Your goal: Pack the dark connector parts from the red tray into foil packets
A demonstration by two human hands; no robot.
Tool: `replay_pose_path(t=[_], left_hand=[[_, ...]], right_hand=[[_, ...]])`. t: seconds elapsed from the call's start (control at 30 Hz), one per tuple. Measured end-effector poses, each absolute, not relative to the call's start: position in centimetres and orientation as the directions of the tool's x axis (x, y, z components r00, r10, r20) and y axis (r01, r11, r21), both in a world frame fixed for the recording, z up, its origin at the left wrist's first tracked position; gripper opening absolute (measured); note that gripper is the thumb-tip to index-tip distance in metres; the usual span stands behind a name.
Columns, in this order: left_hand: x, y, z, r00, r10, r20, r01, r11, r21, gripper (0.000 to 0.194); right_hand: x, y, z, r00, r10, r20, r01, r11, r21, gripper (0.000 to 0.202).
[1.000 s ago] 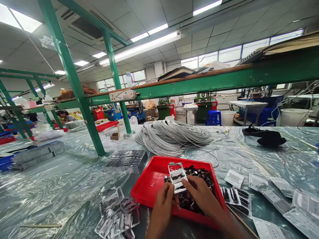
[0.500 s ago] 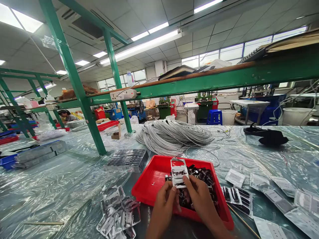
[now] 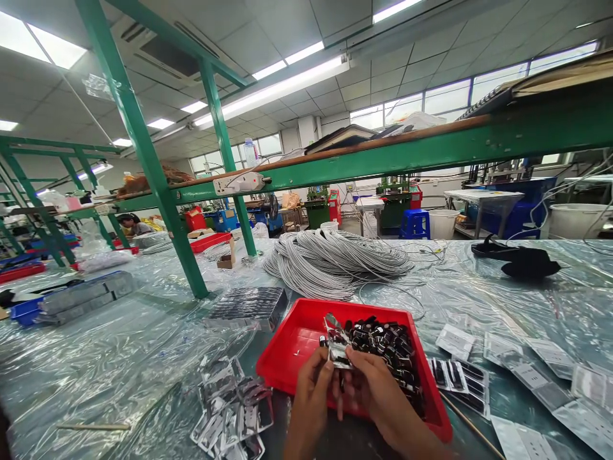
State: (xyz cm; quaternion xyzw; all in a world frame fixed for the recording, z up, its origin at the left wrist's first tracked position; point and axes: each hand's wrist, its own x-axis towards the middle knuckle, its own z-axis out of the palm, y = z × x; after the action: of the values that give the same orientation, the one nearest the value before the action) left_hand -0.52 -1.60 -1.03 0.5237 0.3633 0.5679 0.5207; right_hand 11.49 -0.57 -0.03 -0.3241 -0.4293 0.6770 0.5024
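Observation:
Both hands hold a small clear plastic blister pack [image 3: 339,355] with a whitish panel, above the red tray [image 3: 287,367]. My left hand [image 3: 310,390] pinches its left side with thumb and fingers. On its right side, the thumb and fingers of my right hand [image 3: 378,393] are closed. The pack's upper flap stands up, tilted; its contents are too small to make out. Under and behind the hands, many small black pieces [image 3: 387,345] fill the right part of the tray. A heap of similar clear packs [image 3: 234,409] lies left of the tray.
Packs with black pieces [image 3: 460,378] and flat printed packets [image 3: 531,380] lie to the right. Behind the tray sit a stacked row of packs [image 3: 249,303] and a grey cable coil [image 3: 335,262]. A green post [image 3: 184,255] and a green shelf beam [image 3: 383,156] cross the bench.
The blister pack, upright and spread flat before, is now tilted and partly folded, slightly lower. My right fingers have shifted under it. The whole view has moved slightly.

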Motion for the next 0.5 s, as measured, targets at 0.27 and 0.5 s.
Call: replay_pose_path(t=[0.27,0.5], left_hand=[[-0.3,-1.3,-0.8,-0.011,0.966,0.259,-0.022,-0.259,0.966,0.036],[-0.6,-2.1,-0.6,0.215,0.936,0.279,0.017,-0.289,0.957,0.032]], right_hand=[[13.9,-0.1,0.6,-0.057,0.879,0.473,0.365,0.459,-0.810,0.024],[16.0,0.3,1.7,-0.377,0.810,0.448,0.398,0.579,-0.712,0.024]])
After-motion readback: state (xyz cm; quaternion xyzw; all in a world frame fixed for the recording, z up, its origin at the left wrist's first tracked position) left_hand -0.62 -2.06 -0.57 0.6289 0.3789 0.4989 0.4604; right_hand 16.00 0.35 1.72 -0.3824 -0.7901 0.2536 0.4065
